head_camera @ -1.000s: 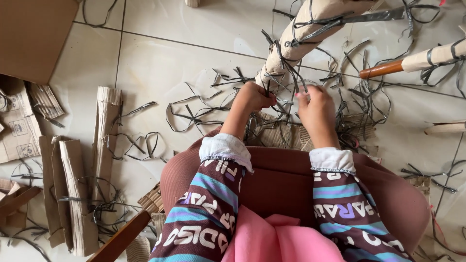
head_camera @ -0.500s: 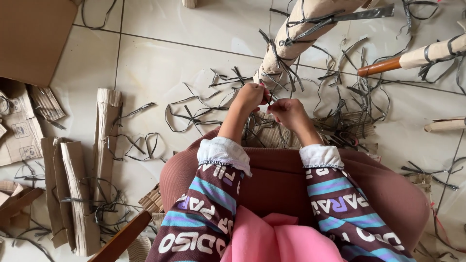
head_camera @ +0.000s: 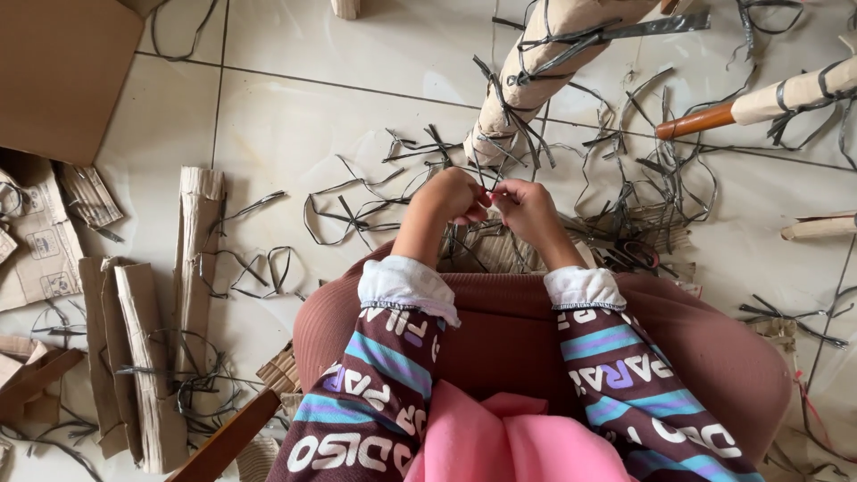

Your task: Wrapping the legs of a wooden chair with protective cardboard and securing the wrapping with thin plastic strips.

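Grey plastic strapping [head_camera: 493, 190], a thin strip of it, ran between the two hands just above the person's knees, right below the foot of a cardboard-wrapped pole [head_camera: 527, 76] that leaned in from the top of the view. The left hand [head_camera: 453, 196] was curled into a loose fist, knuckles up, its fingertips pinching the near end of the strip. The right hand [head_camera: 528, 211] met it almost knuckle to knuckle, thumb and forefinger pressed together on the same strip, the other fingers folded under. Both forearms reached forward and inward from white cuffs and striped sleeves, the wrists bent slightly down toward the floor. Beneath the arms lay a reddish-brown lap, and a pink cloth [head_camera: 500, 442] sat at the bottom edge. More cut strapping lay tangled across the pale floor tiles [head_camera: 295, 125] around the hands, thickest to the right, where red-handled scissors [head_camera: 636, 256] rested among it. Farther right, a second wrapped pole with an orange wooden end [head_camera: 705, 119] lay well apart from the hands. To the left, folded cardboard strips [head_camera: 198, 245] lay side by side, and a large flat cardboard sheet [head_camera: 62, 71] filled the upper left corner. Nothing in view held anything as a container would.
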